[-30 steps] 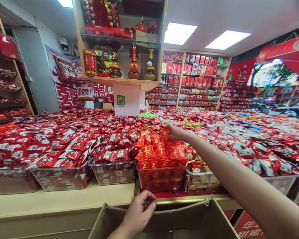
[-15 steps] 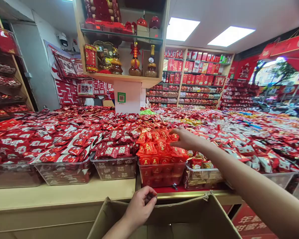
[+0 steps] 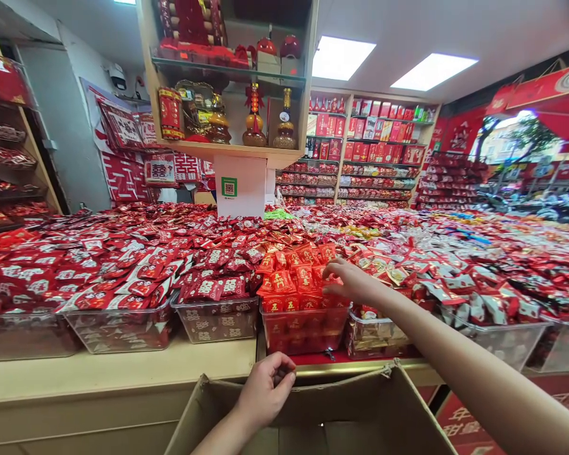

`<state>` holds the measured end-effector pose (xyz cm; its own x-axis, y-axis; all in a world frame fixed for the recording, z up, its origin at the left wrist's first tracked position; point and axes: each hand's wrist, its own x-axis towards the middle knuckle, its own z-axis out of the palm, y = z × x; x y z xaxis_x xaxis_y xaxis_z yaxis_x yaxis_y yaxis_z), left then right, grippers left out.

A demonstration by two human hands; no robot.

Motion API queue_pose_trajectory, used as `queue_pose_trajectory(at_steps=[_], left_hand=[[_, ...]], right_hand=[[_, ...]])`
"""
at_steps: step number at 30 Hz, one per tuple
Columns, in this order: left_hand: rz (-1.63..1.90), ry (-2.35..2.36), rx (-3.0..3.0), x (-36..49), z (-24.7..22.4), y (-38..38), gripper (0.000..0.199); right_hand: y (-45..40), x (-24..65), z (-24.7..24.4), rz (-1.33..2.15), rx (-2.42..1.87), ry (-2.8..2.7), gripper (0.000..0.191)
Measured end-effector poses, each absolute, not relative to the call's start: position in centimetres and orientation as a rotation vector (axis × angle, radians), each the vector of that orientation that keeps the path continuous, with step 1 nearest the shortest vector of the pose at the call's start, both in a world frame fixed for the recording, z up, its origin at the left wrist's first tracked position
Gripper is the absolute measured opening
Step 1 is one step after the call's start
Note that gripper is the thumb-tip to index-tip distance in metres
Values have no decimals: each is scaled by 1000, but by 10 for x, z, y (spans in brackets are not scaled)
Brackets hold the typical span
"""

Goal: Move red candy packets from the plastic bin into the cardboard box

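Note:
My right hand (image 3: 348,281) is at the right side of a heap of bright red packets (image 3: 289,281) with gold characters, its fingers curved over them; whether a packet is between them is hidden. Those packets fill a clear plastic bin (image 3: 306,332). My left hand (image 3: 268,388) is curled with fingertips near the thumb, above the left part of an open cardboard box (image 3: 360,404); nothing shows in it. The box stands in front of the counter, and its visible inside holds no packets.
Clear bins of dark red packets (image 3: 215,322) and of gold-and-red packets (image 3: 377,338) flank the middle bin. A display cabinet (image 3: 232,151) overhangs the heaps. The counter edge (image 3: 123,373) runs along the front left.
My right hand has moved slightly down onto the right side of the bright red packets. My left hand keeps its curled pose over the box. The view has shifted a little.

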<state>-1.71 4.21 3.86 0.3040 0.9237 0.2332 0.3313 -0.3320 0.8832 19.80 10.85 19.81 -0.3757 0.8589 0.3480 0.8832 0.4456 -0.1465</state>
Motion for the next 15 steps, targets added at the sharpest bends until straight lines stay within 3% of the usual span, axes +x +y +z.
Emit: queue_pose_trajectory(at_steps=[10,13,15], left_hand=[[1105,985,2207,-18,36,28,13],[433,854,2495,-17,12,15,18],[-124,1174,2371,-21,-15,11,19]], right_hand=[[106,201,189,-222,-1453,-2217,8],[80,195,192,-240,-1364,-2159,7],[53,182,183,-163,-1252,-2206,9]])
